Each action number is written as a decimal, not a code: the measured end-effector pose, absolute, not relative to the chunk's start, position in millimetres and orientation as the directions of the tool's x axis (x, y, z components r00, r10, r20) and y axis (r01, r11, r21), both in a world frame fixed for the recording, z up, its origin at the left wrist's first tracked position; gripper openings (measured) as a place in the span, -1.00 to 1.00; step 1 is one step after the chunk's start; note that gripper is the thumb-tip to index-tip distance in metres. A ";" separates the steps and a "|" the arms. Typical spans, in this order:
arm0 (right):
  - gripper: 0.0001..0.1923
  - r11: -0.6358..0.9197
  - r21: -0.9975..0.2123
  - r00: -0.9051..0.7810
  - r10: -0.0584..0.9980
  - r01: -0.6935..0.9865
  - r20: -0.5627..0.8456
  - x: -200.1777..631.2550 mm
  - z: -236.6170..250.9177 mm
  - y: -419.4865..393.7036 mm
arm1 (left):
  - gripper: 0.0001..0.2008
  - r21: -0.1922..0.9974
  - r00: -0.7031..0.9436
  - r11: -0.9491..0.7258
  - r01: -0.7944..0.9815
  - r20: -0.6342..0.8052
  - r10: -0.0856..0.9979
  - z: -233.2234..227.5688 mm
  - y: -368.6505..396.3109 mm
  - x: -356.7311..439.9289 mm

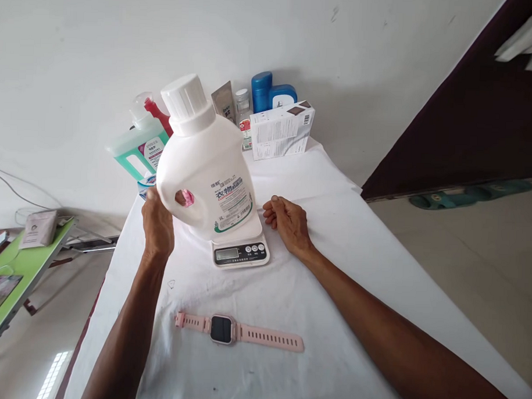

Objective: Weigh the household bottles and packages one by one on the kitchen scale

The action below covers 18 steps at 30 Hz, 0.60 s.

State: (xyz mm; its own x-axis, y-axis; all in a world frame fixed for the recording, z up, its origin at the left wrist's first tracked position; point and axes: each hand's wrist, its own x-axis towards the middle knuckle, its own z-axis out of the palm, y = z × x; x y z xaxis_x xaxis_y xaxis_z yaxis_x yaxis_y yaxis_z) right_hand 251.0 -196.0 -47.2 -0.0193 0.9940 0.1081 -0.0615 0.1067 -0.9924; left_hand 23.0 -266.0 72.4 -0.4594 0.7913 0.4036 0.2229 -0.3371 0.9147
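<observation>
A large white detergent jug (206, 162) with a ribbed white cap stands on a small white kitchen scale (242, 254), covering most of its platform. The scale's display looks blank. My left hand (157, 226) is at the jug's left side, by the handle hole; its fingers are mostly hidden, so I cannot tell whether they grip. To the right of the scale, my right hand (290, 222) rests on the white cloth with loosely curled fingers and nothing visible in them. A pink smartwatch (222, 329) lies stretched out flat in front of the scale.
Behind the jug stand a green liquid bottle (139, 148), a red bottle (159, 115), a grey tube (224, 102), a clear bottle (243, 114), a blue bottle (261, 91) and a white box (281, 132). A green side table (41, 261) is at left; slippers (471, 194) lie on the floor.
</observation>
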 end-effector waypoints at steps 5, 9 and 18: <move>-0.27 0.102 -0.994 -0.019 0.995 -0.046 0.103 250.1 -49.4 -195.1 | -0.29 0.954 -0.515 -0.212 0.213 0.294 0.805 23.2 -287.7 -17.4; -0.28 0.111 -0.993 -0.011 0.994 -0.039 0.111 249.7 -50.1 -195.4 | -0.33 0.963 -0.516 0.002 0.270 0.143 0.844 -21.3 -308.6 -33.7; -0.30 0.124 -0.992 -0.013 0.992 -0.015 0.124 249.1 -50.5 -196.5 | -0.55 0.928 -0.454 0.037 0.371 0.146 0.879 -28.6 -313.3 -33.9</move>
State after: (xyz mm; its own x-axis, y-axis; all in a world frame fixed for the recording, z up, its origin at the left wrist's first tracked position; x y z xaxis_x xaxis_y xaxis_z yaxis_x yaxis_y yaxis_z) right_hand 249.1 -196.5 -50.5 -0.0132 0.9922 0.1241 -0.0146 0.1239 -0.9922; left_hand -33.9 -313.3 -28.6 -0.4537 0.8791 0.1460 0.3707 0.0372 0.9280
